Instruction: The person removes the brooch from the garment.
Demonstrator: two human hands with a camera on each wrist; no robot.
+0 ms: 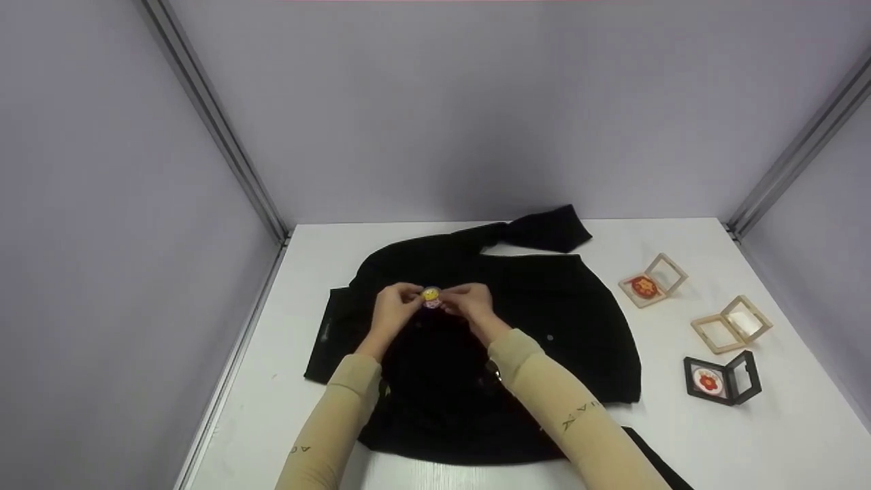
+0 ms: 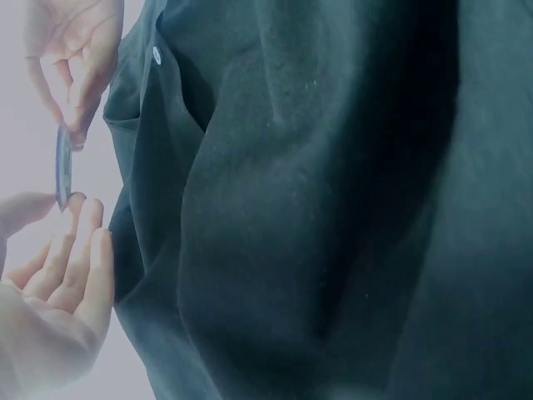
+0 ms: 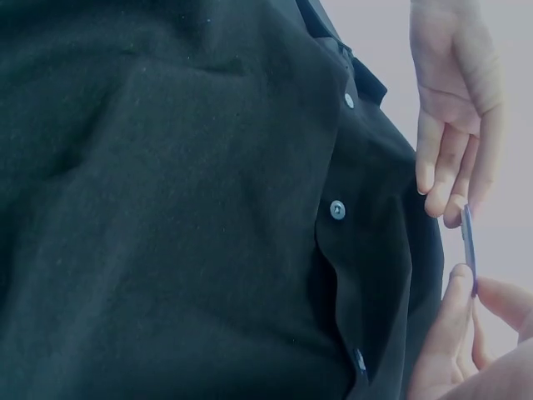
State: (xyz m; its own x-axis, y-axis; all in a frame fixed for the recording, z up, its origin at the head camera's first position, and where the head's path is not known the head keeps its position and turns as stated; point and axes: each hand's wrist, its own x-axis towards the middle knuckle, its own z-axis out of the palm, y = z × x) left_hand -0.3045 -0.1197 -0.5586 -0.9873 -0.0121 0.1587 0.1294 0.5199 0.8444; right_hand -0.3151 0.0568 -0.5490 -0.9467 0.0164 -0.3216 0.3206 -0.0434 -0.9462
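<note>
A small round badge (image 1: 432, 297) with a yellow and purple picture is held up over a black shirt (image 1: 544, 306). My left hand (image 1: 395, 311) pinches its left edge between thumb and fingertips. From the opposite side, my right hand (image 1: 471, 303) pinches the other edge. Seen edge-on in the left wrist view, the badge (image 2: 63, 167) is a thin disc between the two hands. White buttons (image 3: 337, 210) run along the shirt's front in the right wrist view. The back of the badge is hidden.
Three open, hinged display boxes stand on the white table (image 1: 680, 449) at the right. One wooden box (image 1: 665, 273) and the black box (image 1: 722, 378) hold round badges; another wooden box (image 1: 731, 325) lies between them. Grey walls surround the table's back and sides.
</note>
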